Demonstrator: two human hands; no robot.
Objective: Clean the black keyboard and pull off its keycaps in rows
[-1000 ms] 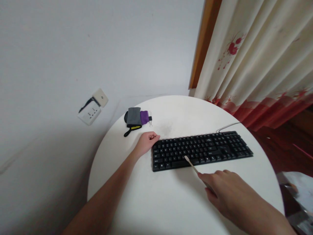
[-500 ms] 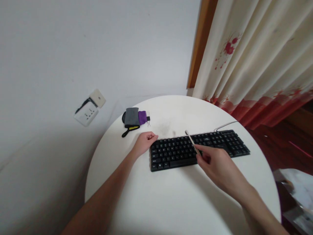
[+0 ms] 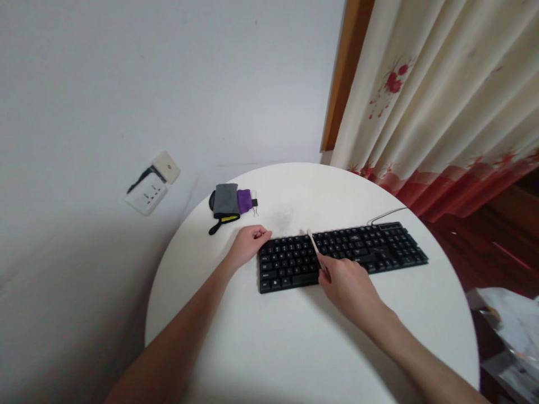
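Note:
A black keyboard [image 3: 290,261] lies across the round white table. My left hand [image 3: 250,244] is closed at the keyboard's upper left corner, its fingers curled against the edge. In my right hand [image 3: 347,283] is a slim, pale toothbrush [image 3: 314,242], pinched between thumb and fingers. The brush head reaches the keyboard's far edge, left of its middle; whether the bristles touch the keys is too small to tell. My right hand covers part of the lower keys.
Left of the keyboard's far side lie a folded grey cloth [image 3: 226,200], a purple cloth [image 3: 244,201] and a black binder clip [image 3: 254,202]. A thin cable [image 3: 387,214] runs off behind. Grey smudges mark the white table [image 3: 252,336]. A curtain [image 3: 404,123] hangs to the right.
My right hand has moved left with the toothbrush, whose head now sits further left along the keyboard's far edge. My left hand stays at the corner.

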